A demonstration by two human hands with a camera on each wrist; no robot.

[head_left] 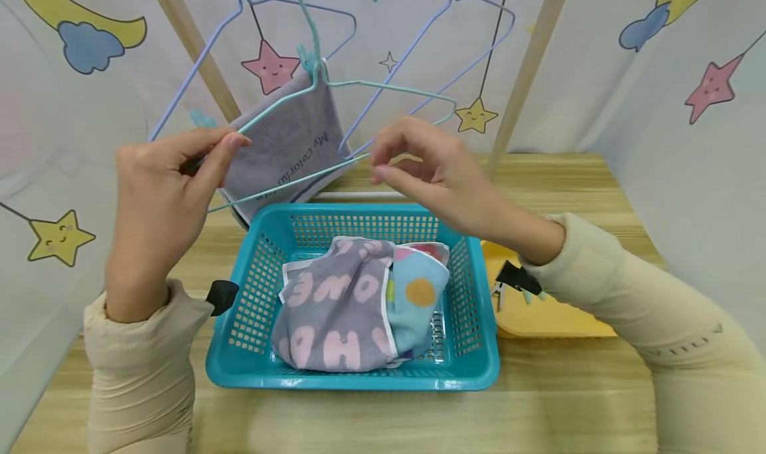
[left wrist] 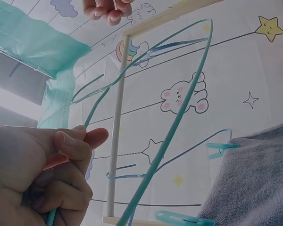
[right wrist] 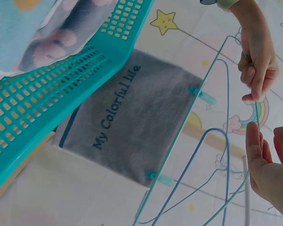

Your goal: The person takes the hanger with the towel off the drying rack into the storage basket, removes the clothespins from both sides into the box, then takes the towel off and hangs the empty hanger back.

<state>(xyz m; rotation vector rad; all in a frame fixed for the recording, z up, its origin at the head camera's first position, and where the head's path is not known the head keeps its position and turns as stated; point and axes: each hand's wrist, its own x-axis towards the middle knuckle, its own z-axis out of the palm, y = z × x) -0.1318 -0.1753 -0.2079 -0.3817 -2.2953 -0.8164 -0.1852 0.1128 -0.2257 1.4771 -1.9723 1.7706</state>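
My left hand (head_left: 161, 188) pinches one sloping arm of a light green wire hanger (head_left: 281, 100) between thumb and forefinger. My right hand (head_left: 431, 168) is raised at the hanger's other side, fingers loosely bent beside the lower bar. Whether its fingertips touch the wire is unclear, and I see nothing held in it. Behind the hanger hangs a grey towel (right wrist: 127, 113) with "My Colorful life" lettering, fastened by teal clothes pegs (left wrist: 221, 149). Below both hands stands a teal basket (head_left: 353, 382) holding a grey-and-pink cloth (head_left: 335, 308) and a blue patterned cloth (head_left: 413, 288).
Two blue hangers (head_left: 413, 58) hang at the back among wooden poles (head_left: 532, 68). Right of the basket, a yellow tray (head_left: 556, 321) lies partly under my right forearm. White printed fabric (head_left: 670, 141) encloses the wooden tabletop (head_left: 568, 401).
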